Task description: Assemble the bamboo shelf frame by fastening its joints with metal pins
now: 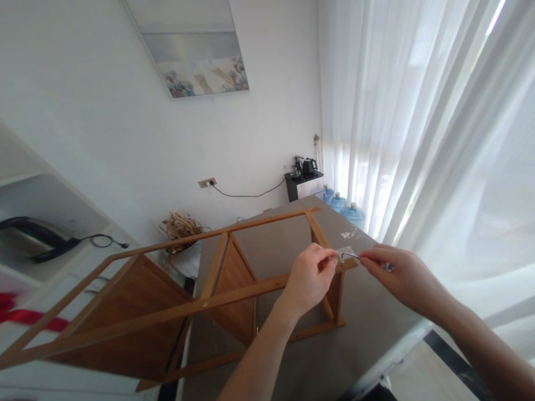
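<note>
My left hand [311,273] is closed in a pinch on the edge of a small clear plastic bag [346,250]. Opposite it, my right hand [395,273] pinches the end of a thin metal rod, probably a hex key [351,255], which lies against the bag. Both hands are just above the end of a wooden frame [242,291] with slatless side rails and brown panels, lying on its side on a grey table [371,312]. Small holes or fittings show along its rail. Whether anything else is inside the bag is too small to tell.
The wooden frame reaches past the table's left edge. White scraps [349,235] lie on the table near the far right edge. Beyond stand blue water bottles [353,213], a small cabinet [307,186] with a kettle, and dried stalks [181,229]. White curtains [376,111] hang at right.
</note>
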`<state>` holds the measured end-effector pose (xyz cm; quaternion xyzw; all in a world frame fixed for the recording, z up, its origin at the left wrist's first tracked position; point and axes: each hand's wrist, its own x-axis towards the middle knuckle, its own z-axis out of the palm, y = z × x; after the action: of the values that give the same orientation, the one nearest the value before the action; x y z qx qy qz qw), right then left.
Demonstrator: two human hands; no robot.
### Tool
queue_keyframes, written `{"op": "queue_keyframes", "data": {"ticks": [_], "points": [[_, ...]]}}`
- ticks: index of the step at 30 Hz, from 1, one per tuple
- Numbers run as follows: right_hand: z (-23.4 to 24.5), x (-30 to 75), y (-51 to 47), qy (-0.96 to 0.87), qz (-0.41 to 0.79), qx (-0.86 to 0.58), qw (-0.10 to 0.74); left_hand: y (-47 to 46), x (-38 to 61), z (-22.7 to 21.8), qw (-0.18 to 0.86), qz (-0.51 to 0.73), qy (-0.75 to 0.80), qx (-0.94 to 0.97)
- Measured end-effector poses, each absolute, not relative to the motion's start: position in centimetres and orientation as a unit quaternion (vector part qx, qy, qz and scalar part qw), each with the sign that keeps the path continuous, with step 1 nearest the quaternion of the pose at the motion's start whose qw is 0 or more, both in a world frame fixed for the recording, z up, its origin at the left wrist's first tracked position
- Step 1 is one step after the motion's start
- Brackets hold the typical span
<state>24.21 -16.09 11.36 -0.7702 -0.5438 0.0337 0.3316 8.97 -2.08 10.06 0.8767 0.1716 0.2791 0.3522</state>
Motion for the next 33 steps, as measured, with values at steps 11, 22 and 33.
{"op": "queue_keyframes", "data": {"ticks": [11,22,33], "points": [[11.9,23.9,-16.2,-0.572,0.012,-0.769,0.284,-2.1,9.2,9.8,0.343,0.263,0.177,0.884],[11.8,23.9,-16.2,-0.573,0.007,-0.774,0.268,-1.6,9.3,10.5,0.377,0.246,0.170,0.877],[11.7,24.2,-15.9,-0.598,-0.018,-0.756,0.265,-0.8,11.3,11.2,0.402,0.200,0.099,0.888]]}}
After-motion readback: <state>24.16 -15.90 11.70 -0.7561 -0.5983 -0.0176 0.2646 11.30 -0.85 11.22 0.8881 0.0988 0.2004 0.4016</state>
